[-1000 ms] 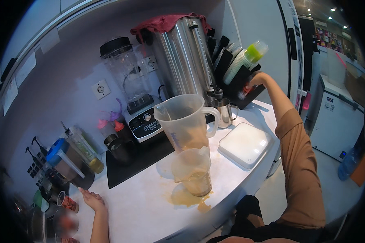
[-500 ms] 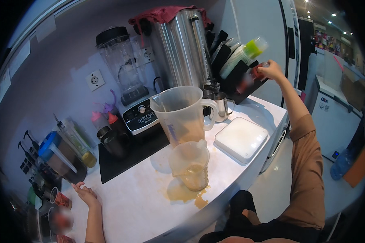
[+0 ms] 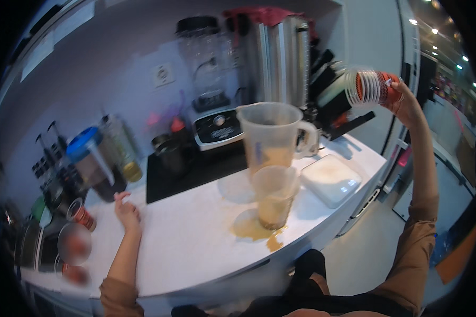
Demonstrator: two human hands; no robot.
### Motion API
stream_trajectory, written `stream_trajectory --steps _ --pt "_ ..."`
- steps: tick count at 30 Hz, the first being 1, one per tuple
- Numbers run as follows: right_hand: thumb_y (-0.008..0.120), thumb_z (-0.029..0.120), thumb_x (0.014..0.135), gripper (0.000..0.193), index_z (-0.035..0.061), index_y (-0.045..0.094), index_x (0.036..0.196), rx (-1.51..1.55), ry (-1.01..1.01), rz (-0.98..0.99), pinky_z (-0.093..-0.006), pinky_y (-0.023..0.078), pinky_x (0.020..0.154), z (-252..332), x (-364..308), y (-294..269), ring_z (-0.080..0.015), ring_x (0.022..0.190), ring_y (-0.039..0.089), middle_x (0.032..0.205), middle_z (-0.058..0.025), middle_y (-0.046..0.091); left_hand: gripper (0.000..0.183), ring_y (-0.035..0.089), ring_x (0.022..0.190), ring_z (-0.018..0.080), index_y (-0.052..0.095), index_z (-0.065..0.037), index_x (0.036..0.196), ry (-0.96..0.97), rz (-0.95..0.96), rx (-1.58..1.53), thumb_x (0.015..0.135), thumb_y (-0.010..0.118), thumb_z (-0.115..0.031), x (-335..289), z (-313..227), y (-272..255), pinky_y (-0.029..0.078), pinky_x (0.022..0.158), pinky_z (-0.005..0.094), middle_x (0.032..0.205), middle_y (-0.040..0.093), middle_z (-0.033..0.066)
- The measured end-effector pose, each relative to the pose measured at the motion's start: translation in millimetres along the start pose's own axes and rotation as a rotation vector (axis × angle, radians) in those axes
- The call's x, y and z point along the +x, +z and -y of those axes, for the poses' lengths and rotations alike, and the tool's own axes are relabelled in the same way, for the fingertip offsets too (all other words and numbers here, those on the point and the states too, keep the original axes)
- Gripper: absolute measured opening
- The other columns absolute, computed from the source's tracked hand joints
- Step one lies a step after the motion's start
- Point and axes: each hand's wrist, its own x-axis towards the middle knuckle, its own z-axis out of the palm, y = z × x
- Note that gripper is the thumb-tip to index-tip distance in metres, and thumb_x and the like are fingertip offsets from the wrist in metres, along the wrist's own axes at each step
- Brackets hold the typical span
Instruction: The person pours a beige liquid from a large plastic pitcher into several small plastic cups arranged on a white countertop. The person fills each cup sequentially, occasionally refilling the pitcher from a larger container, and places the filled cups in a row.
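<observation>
My right hand [image 3: 407,110], raised at the far right, grips the base end of a stack of clear plastic cups [image 3: 369,87] with red printing. The stack lies sideways in the air in front of the dark cup holder. My left hand [image 3: 127,211] rests over the left part of the counter with loosely bent fingers and nothing in it. Nearest to it stands a clear cup with red print [image 3: 82,215], with more such cups [image 3: 75,244] closer to me. Mid-counter, a small measuring jug [image 3: 274,193] with tan liquid stands before a tall translucent jug [image 3: 269,127].
Brown liquid [image 3: 248,228] is spilled around the small jug. A white square scale [image 3: 330,179] sits to its right. Behind are a blender [image 3: 217,127], a steel urn [image 3: 283,63] and a dark cup holder [image 3: 349,127]. A blue-lidded pitcher [image 3: 92,164] and bottles line the left wall.
My right hand has lifted the stack of cups up and out of the dark holder. My left hand's fingers have curled a little. The whole view has shifted to the left.
</observation>
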Motion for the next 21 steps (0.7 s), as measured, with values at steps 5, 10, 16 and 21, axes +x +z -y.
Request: stream_trajectory --steps 5,10,16,21 --pt "0.070 0.036 0.080 0.059 0.0007 0.052 0.124 -0.175 -0.271 0.580 -0.0376 0.051 0.090 32.4 -35.8 211.4 -0.0224 0.105 0.061 0.115 -0.0127 0.060 0.053 0.025 0.038 0.0040 0.060 -0.006 0.090 0.105 0.065 0.057 0.103 0.033 -0.049 -8.5 -6.0 -8.7 0.020 0.037 0.0221 0.049 0.024 -0.0082" --pt "0.080 0.042 0.065 0.078 -0.0004 0.053 0.125 -0.425 -0.272 0.781 -0.0333 0.052 0.085 18.5 -30.9 392.9 -0.0244 0.099 0.063 0.105 -0.0173 0.063 0.066 0.023 0.039 0.0048 0.059 -0.007 0.091 0.146 0.067 0.091 0.098 0.026 -0.063 -3.4 -7.0 -16.6 0.015 0.038 0.0241 0.049 0.023 -0.0080" --pt "0.079 0.049 0.057 0.083 -0.0069 0.060 0.116 -0.909 -0.294 0.816 -0.0344 0.059 0.061 -28.9 -10.9 544.7 -0.0283 0.081 0.069 0.098 -0.0227 0.067 0.052 0.028 0.045 0.0052 0.064 -0.007 0.077 0.264 -0.106 0.254 0.102 0.040 -0.045 1.3 -17.8 -6.3 0.022 0.045 0.0258 0.051 0.032 -0.0074" --pt "0.076 0.053 0.061 0.091 -0.0029 0.051 0.128 -1.106 -0.193 0.905 -0.0378 0.058 0.053 -80.7 -5.4 586.4 -0.0320 0.076 0.069 0.107 -0.0247 0.064 0.029 0.032 0.053 0.0025 0.064 -0.007 0.078 0.400 -0.037 0.118 0.098 0.054 -0.026 10.1 -13.1 7.0 0.024 0.050 0.0230 0.058 0.042 -0.0073"
